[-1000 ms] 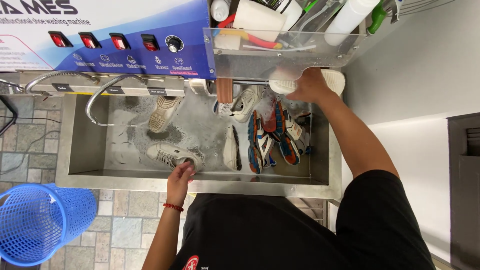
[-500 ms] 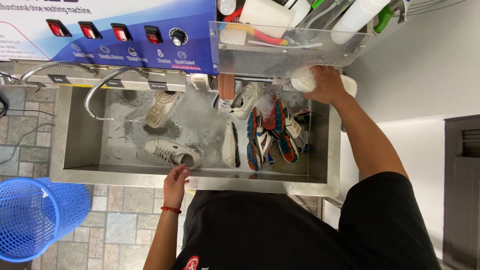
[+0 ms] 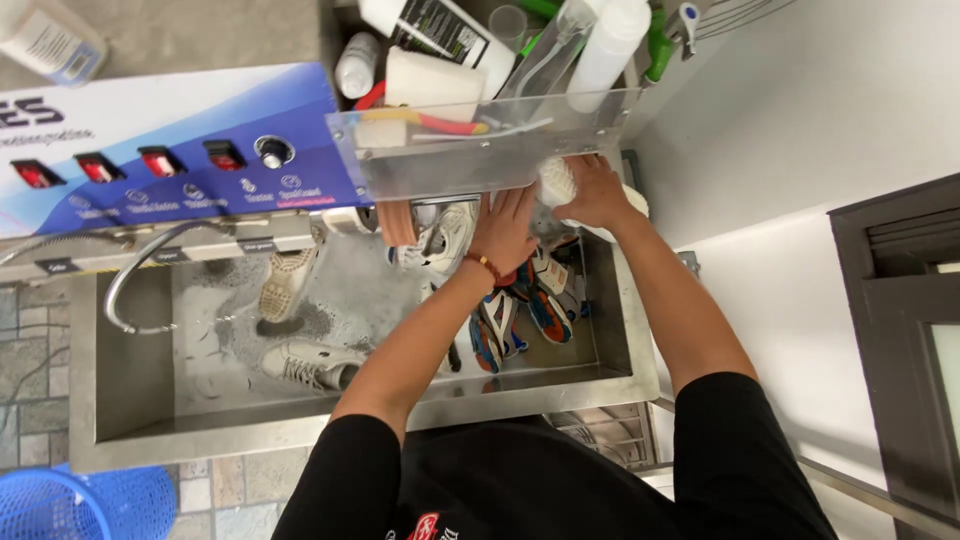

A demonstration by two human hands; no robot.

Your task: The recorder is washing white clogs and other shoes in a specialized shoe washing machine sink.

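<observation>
My right hand (image 3: 598,192) is at the back right corner of the steel sink (image 3: 300,430), shut on a white round brush (image 3: 555,180) just under a clear plastic shelf (image 3: 450,165). My left hand (image 3: 505,230) reaches across beside it with the fingers spread flat. They hold nothing and point at the brush. Below that hand lie a white sneaker (image 3: 445,235) and several orange-and-blue sneakers (image 3: 545,310). Another white sneaker (image 3: 310,365) and a beige shoe (image 3: 285,285), sole up, lie in foamy water on the left.
A curved tap (image 3: 130,290) hangs over the sink's left side. A blue panel with red switches and a knob (image 3: 170,150) runs behind it. Bottles and tools (image 3: 440,30) fill the clear shelf. A blue mesh basket (image 3: 90,505) stands on the tiled floor at lower left.
My left hand has left the sink's front rim near the white sneaker and reached to the back right, beside my right hand. The view has shifted left and closer.
</observation>
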